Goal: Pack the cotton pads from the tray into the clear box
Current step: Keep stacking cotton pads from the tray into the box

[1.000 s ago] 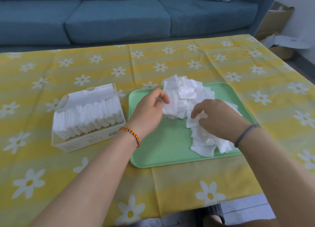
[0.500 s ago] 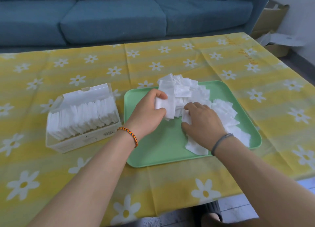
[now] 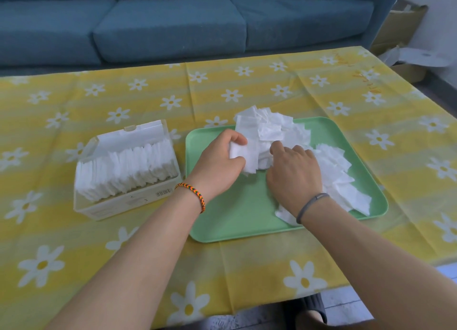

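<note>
Cotton pads point(image 3: 294, 141) are heaped along the green tray's point(image 3: 237, 220) far and right edges, and our left hand point(image 3: 217, 163) pinches a small wad of them. Our right hand point(image 3: 294, 176) presses curled fingers into the heap. The clear box point(image 3: 123, 196), already well stocked, sits just left of the tray, nearest our left hand.

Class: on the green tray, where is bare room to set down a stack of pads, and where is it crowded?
Bare green tray lies along its near-left, between the left hand and the near rim. The far and right parts are crowded with cotton pads.
</note>
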`<state>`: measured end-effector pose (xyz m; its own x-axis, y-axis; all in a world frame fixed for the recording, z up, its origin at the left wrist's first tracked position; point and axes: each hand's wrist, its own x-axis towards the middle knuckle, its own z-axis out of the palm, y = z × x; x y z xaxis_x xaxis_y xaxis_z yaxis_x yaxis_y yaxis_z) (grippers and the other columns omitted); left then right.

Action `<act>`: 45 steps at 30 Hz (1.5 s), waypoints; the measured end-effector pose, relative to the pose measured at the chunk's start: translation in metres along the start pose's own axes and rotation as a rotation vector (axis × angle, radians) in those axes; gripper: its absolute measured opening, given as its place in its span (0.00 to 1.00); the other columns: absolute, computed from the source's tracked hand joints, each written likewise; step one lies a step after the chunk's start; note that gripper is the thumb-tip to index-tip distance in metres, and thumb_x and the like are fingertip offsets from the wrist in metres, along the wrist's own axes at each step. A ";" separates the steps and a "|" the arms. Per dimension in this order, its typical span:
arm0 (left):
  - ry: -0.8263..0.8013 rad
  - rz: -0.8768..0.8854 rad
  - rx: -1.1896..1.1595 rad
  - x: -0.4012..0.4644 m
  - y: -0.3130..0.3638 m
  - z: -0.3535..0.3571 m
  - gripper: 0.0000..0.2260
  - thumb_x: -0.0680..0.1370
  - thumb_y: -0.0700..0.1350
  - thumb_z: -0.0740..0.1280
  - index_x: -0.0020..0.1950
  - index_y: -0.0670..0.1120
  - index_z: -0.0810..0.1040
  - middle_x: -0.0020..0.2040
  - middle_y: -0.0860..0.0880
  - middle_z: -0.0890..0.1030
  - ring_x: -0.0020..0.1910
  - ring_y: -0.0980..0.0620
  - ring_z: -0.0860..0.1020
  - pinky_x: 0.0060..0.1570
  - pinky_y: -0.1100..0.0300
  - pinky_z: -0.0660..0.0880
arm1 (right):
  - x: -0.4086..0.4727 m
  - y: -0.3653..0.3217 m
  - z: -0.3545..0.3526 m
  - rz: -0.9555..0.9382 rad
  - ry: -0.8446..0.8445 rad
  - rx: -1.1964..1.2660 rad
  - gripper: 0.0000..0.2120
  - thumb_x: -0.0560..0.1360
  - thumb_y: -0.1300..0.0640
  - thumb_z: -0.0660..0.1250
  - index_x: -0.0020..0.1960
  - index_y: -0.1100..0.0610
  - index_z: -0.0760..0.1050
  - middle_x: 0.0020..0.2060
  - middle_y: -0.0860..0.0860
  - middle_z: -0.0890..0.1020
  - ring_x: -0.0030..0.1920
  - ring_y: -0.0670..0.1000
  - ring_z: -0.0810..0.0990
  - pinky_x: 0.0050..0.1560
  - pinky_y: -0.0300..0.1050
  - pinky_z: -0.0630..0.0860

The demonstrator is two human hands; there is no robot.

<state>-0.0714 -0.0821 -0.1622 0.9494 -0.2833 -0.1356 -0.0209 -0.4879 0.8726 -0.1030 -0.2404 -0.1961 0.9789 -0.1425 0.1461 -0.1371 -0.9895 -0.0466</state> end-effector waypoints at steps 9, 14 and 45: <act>0.023 0.021 -0.013 0.002 -0.002 -0.002 0.16 0.76 0.35 0.63 0.57 0.54 0.77 0.48 0.53 0.78 0.30 0.52 0.69 0.26 0.64 0.67 | 0.007 0.020 -0.058 0.396 -0.079 0.910 0.08 0.71 0.64 0.64 0.50 0.58 0.77 0.37 0.50 0.80 0.38 0.51 0.78 0.39 0.44 0.75; -0.008 -0.017 -0.122 0.001 0.002 0.005 0.15 0.75 0.36 0.64 0.54 0.54 0.79 0.54 0.43 0.82 0.33 0.51 0.71 0.29 0.63 0.66 | 0.000 0.018 -0.079 0.508 -0.298 1.589 0.09 0.72 0.72 0.62 0.48 0.65 0.78 0.41 0.58 0.81 0.40 0.55 0.79 0.43 0.45 0.79; -0.018 -0.036 -0.183 -0.001 0.010 0.020 0.11 0.77 0.42 0.67 0.57 0.51 0.70 0.43 0.47 0.82 0.33 0.51 0.73 0.32 0.61 0.68 | -0.011 0.018 -0.071 0.399 -0.197 1.097 0.09 0.73 0.67 0.67 0.53 0.61 0.75 0.40 0.57 0.84 0.35 0.56 0.86 0.43 0.50 0.84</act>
<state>-0.0787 -0.1030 -0.1626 0.9426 -0.2840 -0.1758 0.0723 -0.3404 0.9375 -0.1269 -0.2584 -0.1283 0.9158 -0.3353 -0.2210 -0.3290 -0.3110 -0.8917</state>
